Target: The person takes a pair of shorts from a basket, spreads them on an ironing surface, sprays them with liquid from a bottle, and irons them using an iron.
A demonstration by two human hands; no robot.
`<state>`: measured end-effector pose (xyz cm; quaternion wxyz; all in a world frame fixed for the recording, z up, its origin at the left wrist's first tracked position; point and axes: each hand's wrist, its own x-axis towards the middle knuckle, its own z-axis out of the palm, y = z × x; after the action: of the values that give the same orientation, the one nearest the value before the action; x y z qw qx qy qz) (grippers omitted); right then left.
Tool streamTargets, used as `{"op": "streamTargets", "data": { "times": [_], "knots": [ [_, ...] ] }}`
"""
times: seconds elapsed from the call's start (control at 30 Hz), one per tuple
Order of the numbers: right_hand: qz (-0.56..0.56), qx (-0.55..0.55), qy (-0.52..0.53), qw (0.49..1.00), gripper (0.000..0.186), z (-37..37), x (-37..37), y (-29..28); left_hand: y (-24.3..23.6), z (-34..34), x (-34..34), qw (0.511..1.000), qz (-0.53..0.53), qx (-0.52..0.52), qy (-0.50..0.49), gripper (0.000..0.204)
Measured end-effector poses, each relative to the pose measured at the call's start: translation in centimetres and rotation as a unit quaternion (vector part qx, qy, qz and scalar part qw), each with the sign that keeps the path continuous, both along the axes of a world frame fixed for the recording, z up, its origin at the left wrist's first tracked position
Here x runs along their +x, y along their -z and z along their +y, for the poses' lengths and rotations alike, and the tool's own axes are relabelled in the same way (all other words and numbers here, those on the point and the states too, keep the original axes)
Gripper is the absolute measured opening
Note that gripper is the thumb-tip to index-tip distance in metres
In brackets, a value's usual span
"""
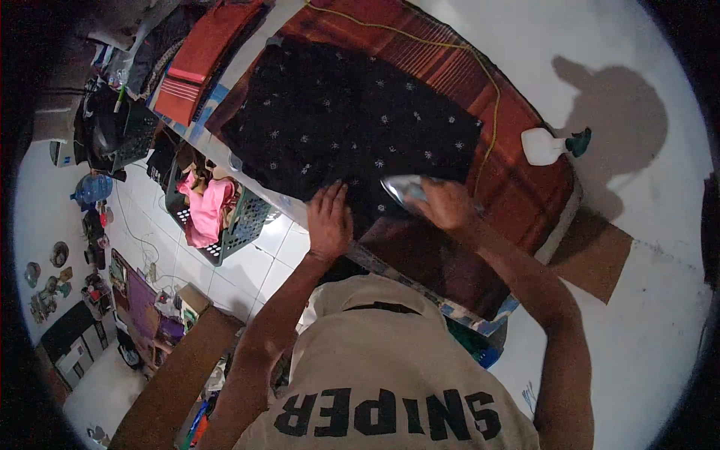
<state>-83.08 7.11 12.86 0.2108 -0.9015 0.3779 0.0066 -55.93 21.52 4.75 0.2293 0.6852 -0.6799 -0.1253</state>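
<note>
A black cloth with small pale flower marks (352, 112) lies spread over a red-brown striped blanket (517, 187). My right hand (450, 206) is wrapped round a clothes iron (403, 189), whose shiny metal front rests at the cloth's near edge. The iron's handle is mostly hidden under my fingers. To its left, my left hand (330, 217) lies flat on the near edge of the black cloth, fingers stretched out and holding nothing.
A white spray bottle (541, 147) with a dark green head is at the right edge. A yellow cord (495, 97) runs along the blanket's far and right side. Folded red cloth (199, 67) lies far left. Below stands a green basket (251, 221) with pink clothing (208, 206).
</note>
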Motion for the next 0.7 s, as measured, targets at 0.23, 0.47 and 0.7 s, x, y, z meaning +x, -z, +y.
{"op": "streamTargets", "data": {
  "times": [0.23,0.47,0.7],
  "knots": [
    [0.04,-0.046,0.19,0.98,0.048,-9.6,7.0,1.5,0.3,-2.3,-1.7,0.992,-0.068,0.098,0.044,0.075],
    [0.009,-0.118,0.31,0.943,0.046,-15.8,-3.3,2.0,-0.4,-6.9,-3.3,0.992,-0.072,0.072,0.073,0.076],
    [0.008,-0.026,0.377,0.926,0.052,-7.9,-11.6,2.1,1.4,-17.4,-2.9,0.991,-0.128,0.03,0.035,0.079]
  ]
}}
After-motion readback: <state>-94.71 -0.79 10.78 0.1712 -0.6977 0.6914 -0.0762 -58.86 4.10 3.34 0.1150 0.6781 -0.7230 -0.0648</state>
